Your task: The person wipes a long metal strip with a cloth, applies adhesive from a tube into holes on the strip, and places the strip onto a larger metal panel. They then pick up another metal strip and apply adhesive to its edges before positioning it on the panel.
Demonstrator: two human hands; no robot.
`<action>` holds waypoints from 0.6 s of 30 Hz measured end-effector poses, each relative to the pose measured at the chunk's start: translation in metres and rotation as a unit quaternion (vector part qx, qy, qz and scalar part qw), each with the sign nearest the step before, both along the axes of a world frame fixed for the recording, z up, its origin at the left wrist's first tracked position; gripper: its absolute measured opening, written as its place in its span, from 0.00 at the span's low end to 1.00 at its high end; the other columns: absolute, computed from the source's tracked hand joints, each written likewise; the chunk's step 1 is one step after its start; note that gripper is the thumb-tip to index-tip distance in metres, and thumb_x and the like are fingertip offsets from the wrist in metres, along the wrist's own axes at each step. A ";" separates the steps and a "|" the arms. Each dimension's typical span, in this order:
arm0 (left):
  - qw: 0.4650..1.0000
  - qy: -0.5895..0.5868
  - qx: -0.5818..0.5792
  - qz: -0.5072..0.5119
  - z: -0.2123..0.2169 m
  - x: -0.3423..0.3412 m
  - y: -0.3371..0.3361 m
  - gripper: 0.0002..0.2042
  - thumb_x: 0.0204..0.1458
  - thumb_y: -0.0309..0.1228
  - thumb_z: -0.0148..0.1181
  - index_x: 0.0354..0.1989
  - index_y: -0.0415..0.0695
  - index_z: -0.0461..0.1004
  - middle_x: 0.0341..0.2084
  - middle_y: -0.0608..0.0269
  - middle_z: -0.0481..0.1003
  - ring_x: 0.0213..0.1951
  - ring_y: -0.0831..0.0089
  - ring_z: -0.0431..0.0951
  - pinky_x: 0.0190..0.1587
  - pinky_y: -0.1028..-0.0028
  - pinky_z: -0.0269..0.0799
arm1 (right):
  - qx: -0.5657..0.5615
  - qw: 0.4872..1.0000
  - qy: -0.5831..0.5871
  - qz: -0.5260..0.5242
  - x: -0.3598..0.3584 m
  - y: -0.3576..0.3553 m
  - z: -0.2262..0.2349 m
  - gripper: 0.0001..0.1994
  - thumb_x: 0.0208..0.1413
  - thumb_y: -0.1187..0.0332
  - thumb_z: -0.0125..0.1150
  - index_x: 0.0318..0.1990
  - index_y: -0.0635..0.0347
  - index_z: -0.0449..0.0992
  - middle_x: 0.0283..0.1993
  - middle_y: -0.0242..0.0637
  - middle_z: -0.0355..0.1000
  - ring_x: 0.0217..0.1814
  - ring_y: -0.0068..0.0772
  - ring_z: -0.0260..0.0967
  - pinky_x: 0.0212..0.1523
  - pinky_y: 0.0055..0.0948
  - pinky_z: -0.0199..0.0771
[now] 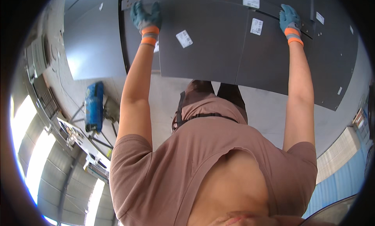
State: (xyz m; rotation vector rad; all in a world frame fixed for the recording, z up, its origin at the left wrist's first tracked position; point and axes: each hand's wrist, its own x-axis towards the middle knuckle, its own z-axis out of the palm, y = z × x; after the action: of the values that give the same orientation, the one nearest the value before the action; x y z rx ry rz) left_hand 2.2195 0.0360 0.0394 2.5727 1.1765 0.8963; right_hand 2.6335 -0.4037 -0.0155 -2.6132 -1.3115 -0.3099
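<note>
1. Apparently the thing in hand is a long, narrow dark strip point(269, 8), which lies between the left grip point(145, 17) and the right grip point(289, 19), over broad dark panels point(203, 54).
2. Its long axis runs crosswise to the person, from one grip to the other, sloping toward the lower right of the view near the right grip.
3. One end, with small holes, points left, just beyond the left grip; the other points right, just past the right grip.
4. The left grip, in a blue-grey glove with an orange-striped cuff, rests at the strip with thumb and fingers apart; whether it clamps the strip, I cannot tell.
5. The right grip, gloved alike, lies at the strip with its fingers close together; its hold is also hidden.
6. A white label point(251, 1) sits between the grips, nearer the right one; its print is too small to read.
7. A second label point(256, 26) lies below it, left of the right grip, and a tilted label point(184, 39) lies right of and below the left grip, both with dark, illegible print.
8. Another label point(320, 17) is right of the right grip.
</note>
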 end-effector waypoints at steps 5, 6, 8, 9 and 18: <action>0.828 -0.178 -0.382 0.369 0.014 -0.138 -0.121 0.39 0.57 0.50 0.69 0.70 0.39 0.63 0.66 0.46 0.68 0.68 0.53 0.67 0.71 0.58 0.61 | 0.006 0.999 -0.040 -0.025 -0.026 0.013 0.018 0.23 0.67 0.48 0.58 0.67 0.40 0.75 0.70 0.37 0.71 0.74 0.45 0.66 0.74 0.50 0.62; 0.744 -0.212 -0.475 0.420 0.005 -0.177 -0.155 0.36 0.59 0.55 0.66 0.66 0.39 0.67 0.64 0.48 0.69 0.65 0.56 0.69 0.68 0.62 0.64 | 0.014 0.999 -0.044 -0.013 -0.032 0.027 0.021 0.23 0.67 0.48 0.58 0.66 0.40 0.76 0.70 0.37 0.72 0.74 0.44 0.66 0.74 0.50 0.62; 0.588 -0.207 -0.637 0.453 -0.028 -0.237 -0.215 0.28 0.63 0.61 0.57 0.55 0.48 0.74 0.55 0.54 0.75 0.59 0.64 0.73 0.61 0.65 0.69 | 0.008 0.999 -0.032 0.034 -0.047 0.057 0.030 0.24 0.66 0.47 0.59 0.65 0.40 0.76 0.69 0.36 0.73 0.74 0.44 0.66 0.73 0.50 0.62; 0.538 -0.204 -0.692 0.436 -0.042 -0.251 -0.236 0.26 0.64 0.61 0.53 0.52 0.50 0.76 0.52 0.56 0.76 0.57 0.66 0.75 0.59 0.66 0.71 | 0.006 0.998 -0.029 0.058 -0.052 0.073 0.035 0.24 0.66 0.46 0.59 0.65 0.40 0.77 0.69 0.36 0.73 0.74 0.43 0.65 0.73 0.50 0.62; 0.315 -0.425 -0.738 0.419 0.024 -0.114 -0.302 0.18 0.71 0.37 0.48 0.60 0.38 0.70 0.57 0.52 0.77 0.56 0.51 0.79 0.57 0.50 0.79 | -0.120 0.979 0.073 0.150 -0.107 0.171 0.030 0.35 0.65 0.40 0.57 0.75 0.44 0.65 0.78 0.39 0.64 0.79 0.46 0.60 0.78 0.53 0.54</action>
State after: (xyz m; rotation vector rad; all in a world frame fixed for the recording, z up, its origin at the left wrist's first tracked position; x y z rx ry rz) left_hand 2.1057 -0.2659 0.0630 -0.1892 1.4923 0.4589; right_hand 2.5264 -0.2329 0.0145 -2.5079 -1.7523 0.0932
